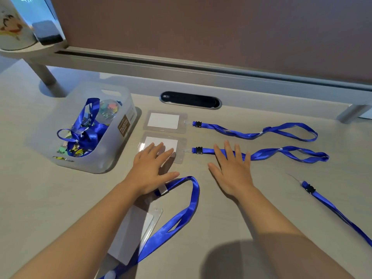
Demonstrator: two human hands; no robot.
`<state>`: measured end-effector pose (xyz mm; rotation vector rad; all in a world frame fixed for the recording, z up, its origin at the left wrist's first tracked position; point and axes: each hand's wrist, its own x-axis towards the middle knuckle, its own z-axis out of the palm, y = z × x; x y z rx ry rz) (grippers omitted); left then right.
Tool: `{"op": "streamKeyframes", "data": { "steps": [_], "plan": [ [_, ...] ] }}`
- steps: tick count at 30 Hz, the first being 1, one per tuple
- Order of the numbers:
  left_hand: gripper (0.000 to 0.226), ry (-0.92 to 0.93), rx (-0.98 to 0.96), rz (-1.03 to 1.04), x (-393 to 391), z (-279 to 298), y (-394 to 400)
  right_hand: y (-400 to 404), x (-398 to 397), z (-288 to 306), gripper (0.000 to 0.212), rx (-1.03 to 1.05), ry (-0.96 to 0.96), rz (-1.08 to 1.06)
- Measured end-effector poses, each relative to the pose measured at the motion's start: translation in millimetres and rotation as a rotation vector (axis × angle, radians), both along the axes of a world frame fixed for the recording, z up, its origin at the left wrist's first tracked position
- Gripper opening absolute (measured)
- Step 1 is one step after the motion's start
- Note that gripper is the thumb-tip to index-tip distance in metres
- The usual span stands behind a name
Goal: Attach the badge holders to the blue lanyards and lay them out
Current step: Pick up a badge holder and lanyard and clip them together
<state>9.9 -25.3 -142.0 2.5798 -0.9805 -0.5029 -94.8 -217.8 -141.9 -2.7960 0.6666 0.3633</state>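
Note:
Two clear badge holders with white cards lie side by side on the desk, each joined to a blue lanyard stretched to the right. The far holder (164, 121) has its lanyard (261, 131) beside it. My left hand (150, 168) rests flat, fingers spread, on the near holder (171, 143). My right hand (231, 168) lies flat on that holder's lanyard (285, 154). A third holder (138, 228) sits under my left forearm with a blue lanyard (189, 208) looped around it. Another lanyard (332, 208) lies loose at the right.
A translucent plastic bin (112, 141) at the left holds more blue lanyards and colourful items. A black oval cable grommet (190, 100) sits behind the holders. A partition wall (201, 37) closes the desk's far edge; a raised shelf with a mug (14, 23) is far left.

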Motion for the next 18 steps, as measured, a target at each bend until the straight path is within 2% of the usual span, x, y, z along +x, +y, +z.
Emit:
{"op": "streamKeyframes", "data": {
  "steps": [3, 5, 9, 11, 13, 18],
  "plan": [
    [0.089, 0.025, -0.054, -0.001, -12.9, 15.5, 13.0, 27.5, 2.1, 17.1, 0.055, 0.161, -0.165, 0.032],
    [0.086, 0.035, -0.042, 0.01, -24.4, 20.3, 24.1, 49.4, 2.4, 24.1, 0.049, 0.269, -0.15, 0.094],
    [0.086, 0.081, -0.01, 0.071, -41.2, 16.1, 45.4, 76.0, 2.7, 18.1, 0.034, 0.187, -0.076, 0.191],
    [0.073, 0.081, -0.021, 0.117, -45.1, 13.9, 50.1, 77.9, 3.9, 14.9, 0.026, 0.113, -0.081, 0.197],
    [0.061, 0.044, -0.004, 0.125, -47.7, 10.2, 51.2, 77.1, 3.4, 16.1, 0.023, 0.108, -0.096, 0.163],
    [0.05, -0.015, 0.004, 0.177, -50.7, 0.0, 45.3, 70.8, -5.5, 25.9, 0.021, 0.267, -0.228, -0.044]
  ]
}}
